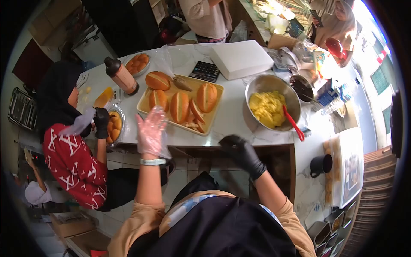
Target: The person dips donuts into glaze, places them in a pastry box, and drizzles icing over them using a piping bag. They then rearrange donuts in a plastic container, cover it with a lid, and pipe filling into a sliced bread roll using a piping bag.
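My left hand (152,128), in a clear plastic glove, is raised at the near left edge of a beige tray (175,123). Its fingers are spread and nothing shows in them. On the tray lie several split bread rolls (179,107), some torn bread pieces (193,125) and a brownish flat utensil (182,84). My right hand (243,155), black-gloved, hovers by the counter's front edge, between the tray and a steel bowl (252,88). Its fingers are loosely bent and apart, with nothing visible in them. Yellow filling (269,107) and a red spatula (293,123) are in the bowl.
A co-worker in a red patterned sweater (72,167) handles rolls at left. A brown bottle (122,77), calculator (205,71), white box (242,59) and pot of dark filling (302,88) stand on the counter (233,111). A black mug (321,165) is at right.
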Action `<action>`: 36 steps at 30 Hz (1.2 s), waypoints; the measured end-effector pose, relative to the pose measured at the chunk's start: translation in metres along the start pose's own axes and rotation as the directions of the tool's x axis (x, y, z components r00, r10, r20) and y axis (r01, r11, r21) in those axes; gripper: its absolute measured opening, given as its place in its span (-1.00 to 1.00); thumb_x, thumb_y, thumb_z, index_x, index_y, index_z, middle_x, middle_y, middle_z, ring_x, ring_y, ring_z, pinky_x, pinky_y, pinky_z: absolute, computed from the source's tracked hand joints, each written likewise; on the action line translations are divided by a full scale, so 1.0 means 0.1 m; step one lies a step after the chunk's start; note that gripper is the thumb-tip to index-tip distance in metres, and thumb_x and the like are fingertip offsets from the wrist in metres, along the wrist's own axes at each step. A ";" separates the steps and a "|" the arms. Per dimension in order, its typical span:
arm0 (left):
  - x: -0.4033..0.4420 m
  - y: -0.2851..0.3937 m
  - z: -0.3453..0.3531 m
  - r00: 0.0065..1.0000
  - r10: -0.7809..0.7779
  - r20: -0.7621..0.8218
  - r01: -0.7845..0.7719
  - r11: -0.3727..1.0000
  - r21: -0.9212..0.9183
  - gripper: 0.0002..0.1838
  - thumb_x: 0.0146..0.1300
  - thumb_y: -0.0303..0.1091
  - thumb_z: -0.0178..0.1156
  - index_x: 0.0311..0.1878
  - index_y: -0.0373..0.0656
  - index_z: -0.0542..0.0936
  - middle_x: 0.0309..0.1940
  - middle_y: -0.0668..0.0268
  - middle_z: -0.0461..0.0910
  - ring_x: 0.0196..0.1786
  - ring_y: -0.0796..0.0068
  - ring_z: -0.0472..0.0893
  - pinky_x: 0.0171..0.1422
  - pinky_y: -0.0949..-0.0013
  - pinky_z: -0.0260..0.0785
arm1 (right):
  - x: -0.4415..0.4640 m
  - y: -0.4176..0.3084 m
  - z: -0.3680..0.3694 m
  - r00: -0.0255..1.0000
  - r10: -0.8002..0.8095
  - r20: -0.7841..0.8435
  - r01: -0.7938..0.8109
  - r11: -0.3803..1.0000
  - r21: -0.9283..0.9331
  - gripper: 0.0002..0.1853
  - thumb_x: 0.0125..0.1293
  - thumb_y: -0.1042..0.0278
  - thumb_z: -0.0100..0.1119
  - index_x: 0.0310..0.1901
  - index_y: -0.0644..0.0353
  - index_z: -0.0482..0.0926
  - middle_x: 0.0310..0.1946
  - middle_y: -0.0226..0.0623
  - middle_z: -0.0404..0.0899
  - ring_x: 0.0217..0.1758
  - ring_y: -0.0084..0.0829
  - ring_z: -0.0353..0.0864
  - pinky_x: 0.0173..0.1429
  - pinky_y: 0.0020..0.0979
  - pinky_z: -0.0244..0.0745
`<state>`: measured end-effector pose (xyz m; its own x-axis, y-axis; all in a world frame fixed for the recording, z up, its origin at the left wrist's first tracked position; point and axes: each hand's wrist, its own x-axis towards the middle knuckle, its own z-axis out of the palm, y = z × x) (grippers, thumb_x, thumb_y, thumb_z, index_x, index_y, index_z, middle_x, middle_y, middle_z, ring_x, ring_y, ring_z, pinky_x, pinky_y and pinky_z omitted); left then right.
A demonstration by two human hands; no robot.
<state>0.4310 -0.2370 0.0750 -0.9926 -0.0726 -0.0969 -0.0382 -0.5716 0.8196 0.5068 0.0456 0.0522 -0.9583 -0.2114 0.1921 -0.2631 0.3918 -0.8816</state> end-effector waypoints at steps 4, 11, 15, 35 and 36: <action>0.60 0.48 -0.63 0.983 0.059 -0.172 -0.037 0.991 0.126 -0.22 0.22 0.29 -0.17 0.25 -0.21 0.23 0.15 0.14 0.31 0.26 0.24 0.23 0.31 0.14 0.05 | 0.99 0.03 -0.23 0.911 0.125 -0.392 0.061 0.901 0.429 -0.75 0.29 0.33 0.05 -0.09 0.30 0.52 -0.20 -0.31 0.57 -0.17 -0.53 0.52 -0.04 -0.50 0.40; 1.11 0.66 -0.96 0.983 0.068 -0.171 -0.039 0.986 0.165 -0.22 0.22 0.25 -0.12 0.25 -0.26 0.21 0.14 0.10 0.32 0.20 0.24 0.31 0.27 0.24 0.09 | 1.97 0.09 -0.31 0.824 0.219 -0.522 0.199 0.752 0.629 -0.71 0.32 0.28 -0.03 -0.05 0.30 0.48 -0.17 -0.25 0.55 -0.18 -0.47 0.54 -0.06 -0.47 0.42; 1.63 0.51 -0.94 0.980 0.004 -0.199 0.091 0.883 0.461 -0.23 0.24 0.25 -0.16 0.22 -0.30 0.28 0.12 0.12 0.37 0.10 0.21 0.42 0.13 0.22 0.23 | 2.53 0.44 0.43 0.956 0.255 -0.147 -0.218 0.949 0.230 -0.69 0.23 0.19 0.10 -0.12 0.25 0.53 -0.29 -0.24 0.58 -0.24 -0.45 0.53 -0.10 -0.45 0.41; 2.34 0.17 -0.25 0.866 0.465 -0.185 -0.351 0.828 0.437 -0.62 0.12 -0.20 0.21 -0.08 -0.24 0.43 -0.20 0.29 0.48 -0.14 0.48 0.46 -0.07 0.38 0.35 | 3.25 0.59 1.07 0.791 0.362 -0.494 0.212 0.595 0.775 -0.73 0.31 0.15 0.00 -0.32 0.20 0.47 -0.47 -0.28 0.52 -0.35 -0.45 0.56 -0.22 -0.47 0.46; 2.21 0.28 -0.11 0.880 0.413 -0.234 -0.334 0.889 0.312 -0.62 0.14 -0.19 0.18 -0.05 -0.21 0.43 -0.15 0.30 0.47 -0.08 0.46 0.46 0.01 0.34 0.33 | 3.21 0.56 0.95 0.830 0.365 -0.422 0.290 0.364 0.885 -0.77 0.30 0.16 -0.03 -0.29 0.16 0.46 -0.43 -0.30 0.53 -0.32 -0.38 0.55 -0.13 -0.37 0.48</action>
<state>0.2118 -0.2785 0.0704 -0.8628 -0.4909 0.1207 0.2614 -0.2288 0.9377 0.1955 -0.0850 0.0239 -0.9381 0.3457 0.0199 -0.2757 -0.7111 -0.6468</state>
